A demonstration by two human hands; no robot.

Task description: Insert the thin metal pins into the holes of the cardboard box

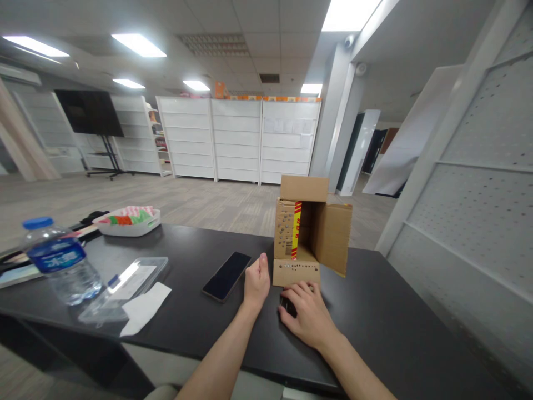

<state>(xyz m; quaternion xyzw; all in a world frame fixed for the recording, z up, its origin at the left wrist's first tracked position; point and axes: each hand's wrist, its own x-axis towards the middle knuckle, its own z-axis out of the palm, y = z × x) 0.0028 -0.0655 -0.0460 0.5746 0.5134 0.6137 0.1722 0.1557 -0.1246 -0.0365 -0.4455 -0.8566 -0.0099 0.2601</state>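
Observation:
On the black table, an open cardboard box (332, 236) stands with its flaps spread and its opening toward me. Several dark dots and small holes mark its left flap and front flap, and a yellow-red tape strip (296, 230) runs down beside the opening. My left hand (256, 282) is closed in a fist just left of the box, thumb upward; whatever it may hold is hidden. In front of the lower flap, my right hand (308, 312) curls over a small black object (288, 305), mostly covered by the fingers. A smartphone (227, 276) lies left of my left hand.
Farther left are a water bottle (62, 264) with a blue cap, a clear plastic case (152, 268), a white piece of paper (146, 307) and a white basket (129, 229) of colourful packets. A perforated panel (478, 222) rises along the right side.

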